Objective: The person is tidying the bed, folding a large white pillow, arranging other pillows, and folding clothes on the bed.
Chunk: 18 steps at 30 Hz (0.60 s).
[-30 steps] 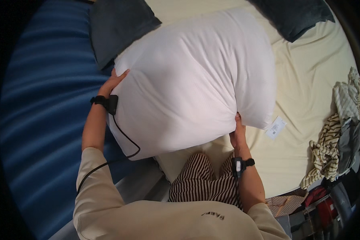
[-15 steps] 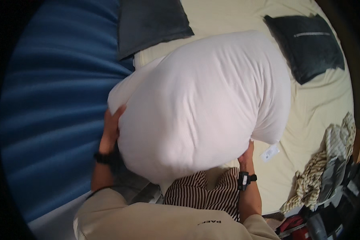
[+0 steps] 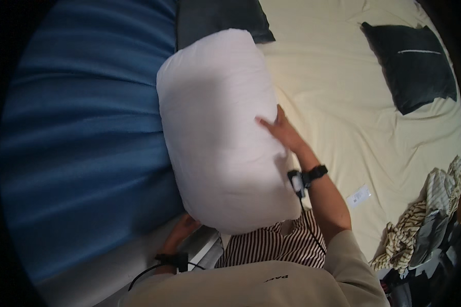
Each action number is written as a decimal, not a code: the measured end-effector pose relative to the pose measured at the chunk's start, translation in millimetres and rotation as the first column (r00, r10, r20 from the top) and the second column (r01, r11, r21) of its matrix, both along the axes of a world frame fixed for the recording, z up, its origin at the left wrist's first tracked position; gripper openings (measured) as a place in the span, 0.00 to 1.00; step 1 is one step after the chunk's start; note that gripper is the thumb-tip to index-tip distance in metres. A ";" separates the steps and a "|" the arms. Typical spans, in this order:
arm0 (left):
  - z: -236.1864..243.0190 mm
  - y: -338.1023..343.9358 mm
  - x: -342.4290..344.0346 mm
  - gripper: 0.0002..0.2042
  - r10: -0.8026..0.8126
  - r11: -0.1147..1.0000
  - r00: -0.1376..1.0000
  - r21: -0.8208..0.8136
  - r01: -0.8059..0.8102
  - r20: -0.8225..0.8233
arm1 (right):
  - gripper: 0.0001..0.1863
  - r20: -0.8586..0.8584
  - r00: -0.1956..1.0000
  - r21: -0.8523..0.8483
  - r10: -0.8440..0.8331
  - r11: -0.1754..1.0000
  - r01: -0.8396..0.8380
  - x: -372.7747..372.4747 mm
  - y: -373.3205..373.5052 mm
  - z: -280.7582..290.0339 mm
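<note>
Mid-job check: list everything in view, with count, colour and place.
pillow: 1, white, centre, between the hands
left cushion: 1, dark grey, top, partly behind the pillow
right cushion: 1, dark grey, upper right
sheet: 1, cream, under the cushions
upholstered panel: 1, blue, left
label: 1, white, on the sheet
cloth heap: pieces uncountable, striped and grey, lower right
clutter: uncountable, mostly dark, lower-right corner, unclear
trousers: 1, dark-and-light striped, below the pillow
shirt: 1, beige, bottom
wrist devices: 2, black, one per wrist, cabled
left hand: 1, bare, pillow's lower-left corner
right hand: 1, bare, pillow's right side
</note>
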<state>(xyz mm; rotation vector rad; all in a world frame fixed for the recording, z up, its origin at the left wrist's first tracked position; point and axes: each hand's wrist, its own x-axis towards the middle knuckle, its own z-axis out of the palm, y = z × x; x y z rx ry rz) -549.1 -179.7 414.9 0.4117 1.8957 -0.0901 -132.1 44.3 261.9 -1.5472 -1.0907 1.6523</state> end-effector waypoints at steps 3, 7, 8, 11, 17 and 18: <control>-18.2 12.6 23.9 0.29 -0.425 0.841 0.903 0.341 0.421 -0.066 | 0.61 -0.121 0.989 0.064 -0.082 0.994 0.090 -7.7 -69.4 23.5; 5.1 41.2 42.2 0.25 -0.586 0.806 0.809 0.064 0.588 -0.044 | 0.60 -0.274 0.956 -0.203 -0.108 0.978 0.052 14.8 -141.8 9.2; 7.8 49.6 41.9 0.26 -0.656 0.754 0.751 -0.039 0.656 -0.071 | 0.59 -0.341 0.939 -0.202 -0.044 0.979 -0.027 20.3 -157.0 6.0; 1.9 91.9 13.4 0.24 -0.825 0.566 0.562 -0.091 0.820 -0.069 | 0.61 -0.409 0.905 -0.151 0.122 0.969 -0.198 36.7 -177.3 19.7; -23.3 237.1 57.3 0.28 -0.527 0.184 0.555 0.551 0.814 -0.643 | 0.62 -0.455 0.850 -0.110 0.267 0.930 -0.351 37.0 -209.1 3.9; -33.6 266.2 67.3 0.30 -0.509 0.093 0.512 0.547 0.832 -0.692 | 0.58 -0.459 0.856 -0.093 0.236 0.946 -0.311 34.6 -210.9 0.4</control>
